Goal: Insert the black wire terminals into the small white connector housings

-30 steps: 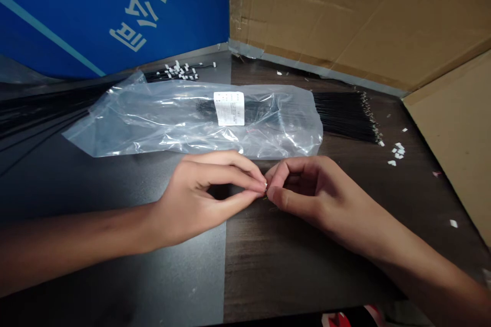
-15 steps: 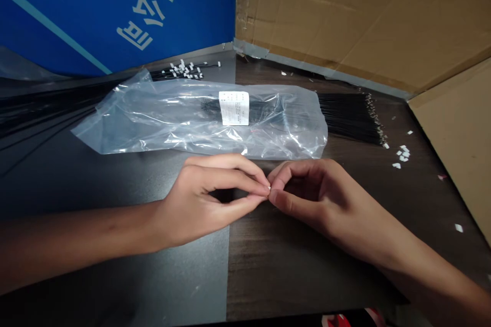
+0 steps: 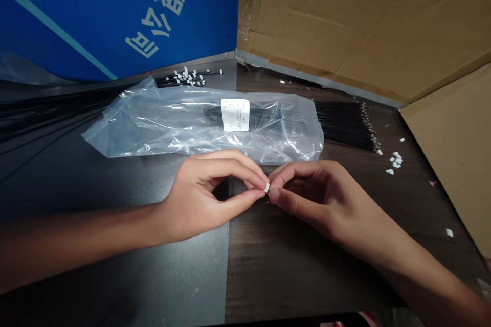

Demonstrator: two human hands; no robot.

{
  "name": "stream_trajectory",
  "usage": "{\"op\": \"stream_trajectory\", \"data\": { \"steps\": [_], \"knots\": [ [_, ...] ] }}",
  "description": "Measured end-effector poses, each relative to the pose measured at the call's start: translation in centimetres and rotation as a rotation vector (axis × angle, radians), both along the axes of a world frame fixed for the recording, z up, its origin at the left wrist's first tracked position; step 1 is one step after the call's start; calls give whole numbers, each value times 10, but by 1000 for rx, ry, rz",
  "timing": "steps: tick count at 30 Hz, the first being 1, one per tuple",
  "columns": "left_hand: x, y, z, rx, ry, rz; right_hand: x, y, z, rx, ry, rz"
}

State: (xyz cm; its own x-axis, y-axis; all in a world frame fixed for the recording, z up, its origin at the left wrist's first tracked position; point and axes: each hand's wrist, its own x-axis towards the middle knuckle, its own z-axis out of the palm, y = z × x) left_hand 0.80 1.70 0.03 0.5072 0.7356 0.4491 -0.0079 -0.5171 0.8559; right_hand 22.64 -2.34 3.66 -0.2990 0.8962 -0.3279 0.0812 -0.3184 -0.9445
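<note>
My left hand [image 3: 218, 196] pinches a small white connector housing [image 3: 266, 188] between thumb and fingertips. Right against it, my right hand [image 3: 310, 191] is closed in a pinch; what its fingertips hold, if anything, is too small or hidden to make out. Just behind both hands lies a clear plastic bag [image 3: 184, 133] with a printed white label [image 3: 235, 115]. Black wires [image 3: 343, 125] stick out of the bag's right end, with small metal tips in a row.
Loose white connector pieces [image 3: 395, 160] lie on the dark table at right. Behind the bag, at left, black wires [image 3: 49, 107] end in white connectors [image 3: 186, 77]. A blue panel [image 3: 95, 5] and cardboard sheets [image 3: 345, 25] wall in the back and right.
The white connector housing shows more plainly between my left fingertips, and my fingertips have parted slightly. The camera view has shifted a little.
</note>
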Motion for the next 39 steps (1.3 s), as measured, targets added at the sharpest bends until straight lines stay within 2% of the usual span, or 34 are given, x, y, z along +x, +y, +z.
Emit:
{"op": "stream_trajectory", "data": {
  "steps": [22, 25, 29, 34, 37, 39],
  "knots": [
    [-3, 0, 4, 75, 15, -36, -2, -3, -1, 31, -15, 7],
    [-1, 0, 2, -7, -9, 2, -4, -1, -3, 18, 39, -14],
    [2, 4, -2, -253, -118, 9, -7, 0, -4, -11, 101, -67],
    [1, 8, -3, -268, -134, -72, -10, -1, 0, -27, 94, -74],
    [3, 9, 3, -306, -153, -67, -10, -4, 3, 39, 54, -34],
    [1, 12, 15, -387, -190, -21, -8, -8, 7, 143, 2, 0]
  ]
}}
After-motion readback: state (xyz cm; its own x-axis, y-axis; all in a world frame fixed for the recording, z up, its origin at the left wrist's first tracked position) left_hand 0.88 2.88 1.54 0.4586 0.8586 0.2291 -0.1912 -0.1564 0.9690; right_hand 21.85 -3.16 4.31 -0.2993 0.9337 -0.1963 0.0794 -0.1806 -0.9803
